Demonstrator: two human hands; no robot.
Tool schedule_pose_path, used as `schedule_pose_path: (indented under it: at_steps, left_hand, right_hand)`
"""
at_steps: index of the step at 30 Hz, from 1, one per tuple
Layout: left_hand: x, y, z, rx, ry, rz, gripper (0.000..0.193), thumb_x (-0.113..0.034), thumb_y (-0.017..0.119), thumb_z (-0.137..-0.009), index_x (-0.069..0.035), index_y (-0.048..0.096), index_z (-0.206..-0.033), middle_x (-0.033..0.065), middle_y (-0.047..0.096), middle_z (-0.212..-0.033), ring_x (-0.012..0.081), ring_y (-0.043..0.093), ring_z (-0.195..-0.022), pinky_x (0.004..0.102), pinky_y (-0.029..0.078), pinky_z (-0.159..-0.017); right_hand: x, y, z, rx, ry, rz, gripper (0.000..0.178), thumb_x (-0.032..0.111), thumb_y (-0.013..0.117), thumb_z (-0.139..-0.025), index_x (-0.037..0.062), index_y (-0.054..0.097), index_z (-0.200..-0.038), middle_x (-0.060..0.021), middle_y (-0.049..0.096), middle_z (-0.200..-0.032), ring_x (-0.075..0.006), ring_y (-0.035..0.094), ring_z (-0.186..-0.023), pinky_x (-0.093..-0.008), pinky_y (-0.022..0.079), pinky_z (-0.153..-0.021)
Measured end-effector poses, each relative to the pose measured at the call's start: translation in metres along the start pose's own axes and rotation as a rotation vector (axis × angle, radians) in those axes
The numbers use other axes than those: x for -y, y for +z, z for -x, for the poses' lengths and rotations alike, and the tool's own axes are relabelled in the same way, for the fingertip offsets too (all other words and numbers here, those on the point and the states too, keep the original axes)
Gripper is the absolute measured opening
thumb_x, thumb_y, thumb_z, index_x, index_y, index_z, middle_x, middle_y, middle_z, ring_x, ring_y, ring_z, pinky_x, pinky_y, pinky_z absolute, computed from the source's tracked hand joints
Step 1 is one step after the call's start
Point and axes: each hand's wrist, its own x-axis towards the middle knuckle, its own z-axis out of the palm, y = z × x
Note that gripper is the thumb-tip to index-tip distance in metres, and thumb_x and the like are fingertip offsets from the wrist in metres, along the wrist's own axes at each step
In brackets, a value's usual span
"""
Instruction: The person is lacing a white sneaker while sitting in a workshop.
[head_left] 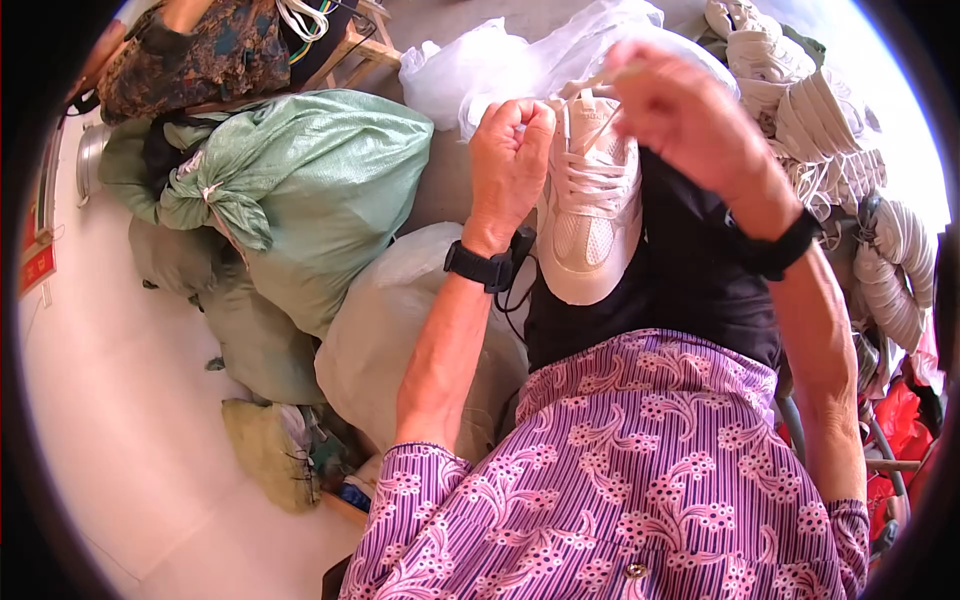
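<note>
A white lace-up shoe [588,235] rests on my lap over black cloth, its toe pointing toward me. White shoelaces [597,185] cross its front in several rows. My left hand [512,160] is closed in a fist beside the shoe's left upper edge, near the ankle opening. What its fingers pinch, if anything, is hidden. Over the right side of the ankle opening, my right hand [690,120] is raised and smeared by motion, so its grip is unclear. A thin pale strand [588,86] shows between the two hands at the top of the shoe.
A tied green sack [330,165] stands at the left beside a whitish plastic bag [400,320]. Clear plastic sheeting [480,75] lies beyond the shoe. Bundled white shoes [820,110] are piled at the far right. Another person's arm [185,12] shows at the upper left.
</note>
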Motion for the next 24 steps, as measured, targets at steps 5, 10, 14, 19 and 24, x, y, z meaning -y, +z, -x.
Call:
schedule_pose_path:
  at_steps: [5, 10, 14, 19, 24]
  left_hand:
    - [-0.012, 0.019, -0.007, 0.197, 0.447, -0.303, 0.019, -0.017, 0.070, -0.082, -0.006, 0.069, -0.098, 0.0025, 0.056, -0.087, 0.0084, 0.050, -0.065, 0.0232, 0.043, -0.058]
    - [-0.012, 0.019, -0.013, 0.248, 0.416, -0.307, 0.018, -0.013, 0.073, -0.078, -0.008, 0.071, -0.095, 0.0033, 0.056, -0.086, 0.0122, 0.051, -0.068, 0.0256, 0.045, -0.062]
    - [-0.008, 0.020, -0.016, 0.246, 0.375, -0.289, 0.011, -0.010, 0.070, -0.080, -0.006, 0.069, -0.090, 0.0032, 0.056, -0.084, 0.0116, 0.050, -0.068, 0.0244, 0.044, -0.064]
    - [-0.007, 0.007, -0.011, 0.242, -0.091, 0.347, 0.008, -0.014, 0.058, -0.090, -0.008, 0.058, -0.095, -0.0005, 0.057, -0.079, 0.0061, 0.044, -0.065, 0.0200, 0.040, -0.063]
    - [-0.031, -0.011, 0.014, 0.241, -0.231, 0.605, 0.010, -0.013, 0.054, -0.092, -0.007, 0.054, -0.100, 0.0006, 0.056, -0.077, 0.0066, 0.044, -0.061, 0.0203, 0.041, -0.062]
  right_hand:
    - [-0.011, -0.086, 0.012, -0.374, 0.614, -1.225, 0.009, 0.013, 0.049, -0.096, 0.0045, 0.051, -0.100, 0.0042, 0.035, -0.073, -0.0025, 0.036, -0.056, -0.0224, 0.040, -0.067]
    - [-0.004, -0.096, 0.035, -0.642, 0.839, -0.717, 0.015, 0.015, 0.053, -0.093, 0.0047, 0.057, -0.102, 0.0023, 0.050, -0.075, -0.0036, 0.039, -0.057, -0.0194, 0.038, -0.060]
    - [-0.014, -0.098, 0.056, -0.575, 0.920, -0.495, 0.022, 0.017, 0.055, -0.091, 0.0031, 0.058, -0.108, 0.0012, 0.055, -0.076, -0.0031, 0.043, -0.060, -0.0171, 0.035, -0.056]
    - [-0.025, -0.093, 0.055, -0.190, 0.870, 0.421, 0.026, 0.013, 0.059, -0.083, 0.0102, 0.061, -0.109, -0.0068, 0.059, -0.089, -0.0175, 0.057, -0.078, -0.0288, 0.046, -0.068]
    - [0.010, -0.043, -0.001, 0.017, 0.326, 0.617, 0.025, 0.010, 0.055, -0.085, 0.0110, 0.063, -0.110, -0.0123, 0.058, -0.106, -0.0325, 0.056, -0.099, -0.0408, 0.047, -0.085]
